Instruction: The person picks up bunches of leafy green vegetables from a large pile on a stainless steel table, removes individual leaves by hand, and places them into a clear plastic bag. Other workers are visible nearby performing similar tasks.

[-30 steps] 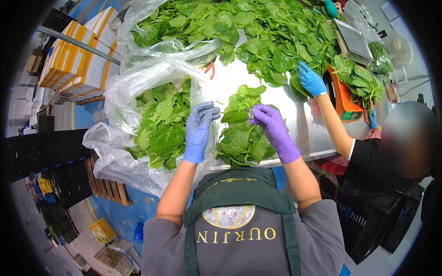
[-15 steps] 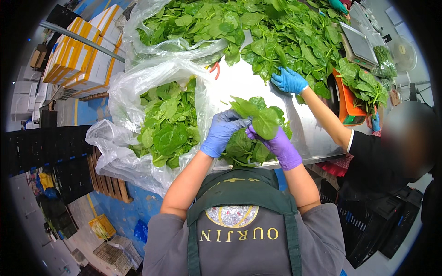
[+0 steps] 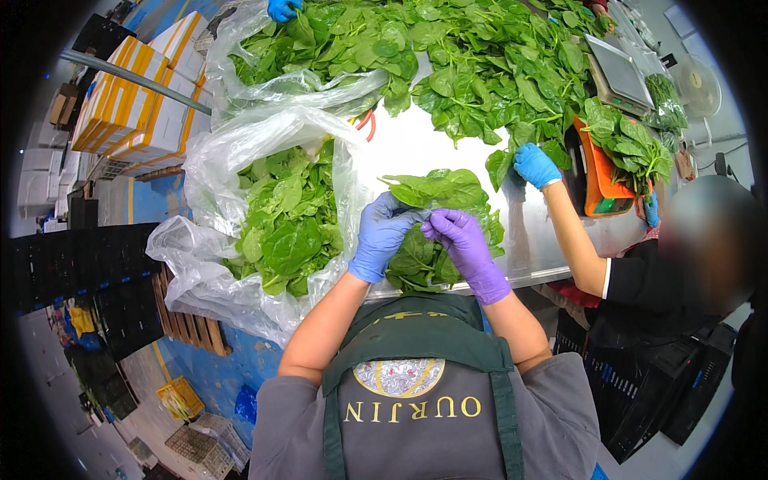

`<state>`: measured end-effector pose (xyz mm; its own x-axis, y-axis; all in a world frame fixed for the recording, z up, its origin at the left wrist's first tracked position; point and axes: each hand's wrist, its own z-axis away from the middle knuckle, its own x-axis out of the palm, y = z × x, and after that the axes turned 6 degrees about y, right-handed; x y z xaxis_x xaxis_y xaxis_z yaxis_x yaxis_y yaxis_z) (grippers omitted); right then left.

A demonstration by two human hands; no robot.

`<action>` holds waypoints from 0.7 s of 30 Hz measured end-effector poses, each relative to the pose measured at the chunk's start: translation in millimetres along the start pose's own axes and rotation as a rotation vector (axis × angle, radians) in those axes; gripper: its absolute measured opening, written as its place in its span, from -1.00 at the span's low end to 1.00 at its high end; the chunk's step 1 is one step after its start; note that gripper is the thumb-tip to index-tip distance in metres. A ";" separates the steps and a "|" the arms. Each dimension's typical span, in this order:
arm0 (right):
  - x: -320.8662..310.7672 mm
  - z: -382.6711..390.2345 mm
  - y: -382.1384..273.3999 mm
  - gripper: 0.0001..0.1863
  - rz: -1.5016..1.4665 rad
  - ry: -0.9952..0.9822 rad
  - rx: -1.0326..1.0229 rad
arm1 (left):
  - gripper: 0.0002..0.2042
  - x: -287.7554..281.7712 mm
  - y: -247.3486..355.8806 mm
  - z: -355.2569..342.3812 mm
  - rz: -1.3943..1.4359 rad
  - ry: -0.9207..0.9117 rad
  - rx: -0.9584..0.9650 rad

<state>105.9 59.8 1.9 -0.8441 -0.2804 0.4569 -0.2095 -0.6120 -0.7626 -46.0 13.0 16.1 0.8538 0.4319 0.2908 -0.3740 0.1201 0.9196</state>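
Note:
My left hand (image 3: 384, 236), in a blue glove, is closed on a sprig of spinach-like leaves (image 3: 436, 186) held over the steel table (image 3: 536, 248). My right hand (image 3: 464, 244), in a purple glove, pinches close to the left fingers at the stem end of that sprig; the stem is partly hidden by the fingers. A pile of leaves (image 3: 412, 264) lies beneath both hands. To the left, an open clear plastic bag (image 3: 200, 172) holds more leaves (image 3: 288, 216).
A co-worker's gloved hand (image 3: 536, 166) touches the large leaf heap (image 3: 512, 72) at right. An orange scale (image 3: 604, 192) bears leaves; a steel scale (image 3: 614, 68) stands behind it. Another blue-gloved hand (image 3: 284, 8) shows at top. Taped foam boxes (image 3: 120, 96) are stacked left.
My left hand has moved right to meet my right hand at the sprig. The co-worker's hand has moved down and right since half a second ago. Another gloved hand has appeared at top.

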 end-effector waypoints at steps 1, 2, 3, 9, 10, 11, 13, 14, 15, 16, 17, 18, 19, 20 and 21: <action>-0.4 -1.6 7.7 -0.77 -0.046 0.018 -0.021 | -0.76 3.7 -2.7 0.8 0.029 0.026 0.030; -0.2 -2.6 13.5 -0.77 -0.093 0.036 -0.042 | -0.77 7.0 -5.4 1.8 0.058 0.051 0.060; 0.4 -2.9 17.6 -0.80 -0.115 0.061 -0.068 | -0.77 9.2 -8.1 3.2 0.045 0.072 0.074; 13.1 0.4 24.8 -0.81 -0.147 0.209 -0.225 | -0.77 20.8 -17.1 8.0 -0.045 0.151 0.167; 12.8 1.7 20.3 -0.78 -0.062 0.213 -0.237 | -0.77 20.1 -15.0 7.3 -0.110 0.131 0.248; 12.2 3.3 12.2 -0.76 0.024 0.218 -0.249 | -0.77 18.6 -13.2 6.2 -0.174 0.109 0.328; 8.7 4.8 6.4 -0.72 0.123 0.214 -0.243 | -0.76 7.8 -10.7 1.4 -0.493 0.045 0.527; 6.8 5.3 5.9 -0.71 0.137 0.204 -0.226 | -0.76 4.7 -11.0 -0.1 -0.653 0.011 0.626; 5.5 5.8 5.9 -0.70 0.150 0.195 -0.209 | -0.75 5.4 -13.5 0.4 -0.613 0.027 0.625; 6.5 5.3 7.8 -0.73 0.085 0.198 -0.233 | -0.75 7.1 -16.2 1.0 -0.572 0.045 0.627; 9.5 5.0 12.0 -0.75 0.020 0.201 -0.257 | -0.74 9.9 -18.0 2.3 -0.532 0.062 0.629; 12.1 4.1 16.0 -0.78 -0.044 0.203 -0.282 | -0.75 15.5 -19.5 4.9 -0.351 0.097 0.530; 13.1 2.5 20.5 -0.77 -0.141 0.185 -0.289 | -0.76 24.1 -20.7 9.2 -0.171 0.131 0.426; 13.7 0.6 25.2 -0.77 -0.237 0.167 -0.296 | -0.76 31.0 -21.8 12.3 0.007 0.163 0.321; 14.8 -0.2 27.6 -0.77 -0.332 0.148 -0.303 | -0.77 35.6 -22.6 13.9 0.052 0.180 0.298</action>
<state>87.5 39.0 -12.5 -0.7635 0.0156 0.6456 -0.5962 -0.4015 -0.6953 -2.1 13.3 9.4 0.7487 0.5848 0.3122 -0.2701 -0.1609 0.9493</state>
